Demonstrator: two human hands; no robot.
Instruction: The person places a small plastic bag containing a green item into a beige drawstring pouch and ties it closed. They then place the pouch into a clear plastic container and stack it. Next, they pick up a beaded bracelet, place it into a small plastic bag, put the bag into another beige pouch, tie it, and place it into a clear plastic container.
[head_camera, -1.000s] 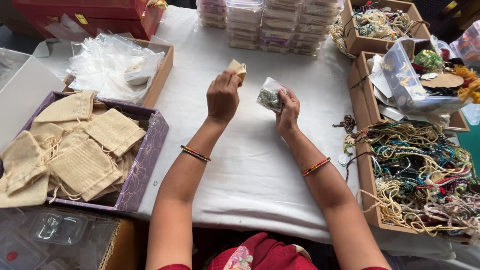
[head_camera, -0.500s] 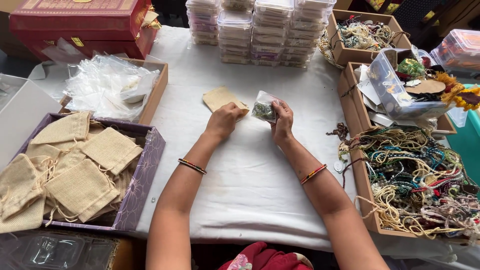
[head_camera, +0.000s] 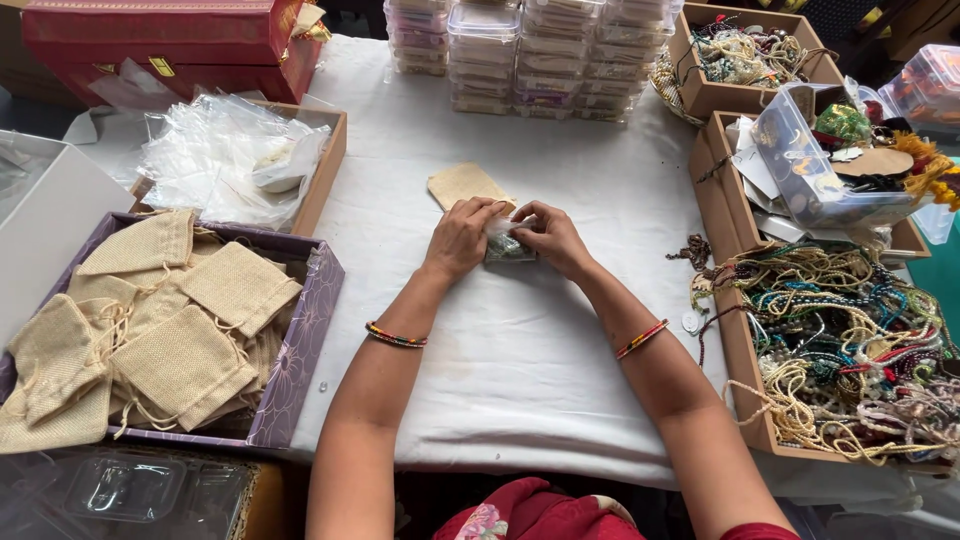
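Head view: you are pinching small clear plastic pouch (head_camera: 507, 245) between left hand (head_camera: 462, 237) and right hand (head_camera: 550, 238), mid-table on white cloth (head_camera: 520, 360), just below flat jute bag (head_camera: 463, 184). Pouch looking light, soft, slippery (likely beads inside); gripping top edges seeming safest.

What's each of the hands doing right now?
Left hand: closed on the small clear plastic packet, pinching its left edge.
Right hand: closed on the same packet, pinching its right edge.
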